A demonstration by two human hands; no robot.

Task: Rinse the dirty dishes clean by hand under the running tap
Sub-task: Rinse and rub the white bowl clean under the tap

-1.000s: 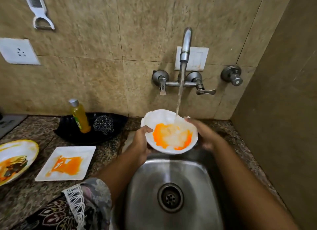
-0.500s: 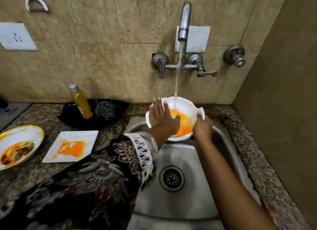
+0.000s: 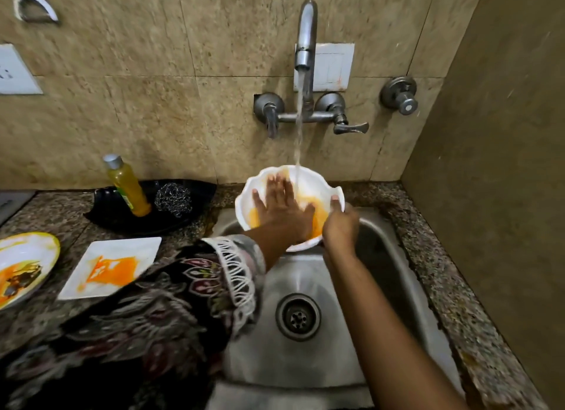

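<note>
A white scalloped bowl smeared with orange sauce is held over the steel sink, tilted toward me. Water runs from the wall tap into its far side. My right hand grips the bowl's right rim, thumb over the edge. My left hand lies flat inside the bowl with fingers spread on the orange smear. On the counter to the left lie a white square plate with orange sauce and a round yellow-rimmed plate with food scraps.
A yellow soap bottle and a steel scrubber sit in a black tray by the wall. Tap handles and a round valve stick out above the sink. A brown wall stands close on the right.
My left hand left the bowl's left rim and went flat inside the bowl. My right hand shifted to grip the right rim. The bowl tilted toward me and the orange smear spread thinner.
</note>
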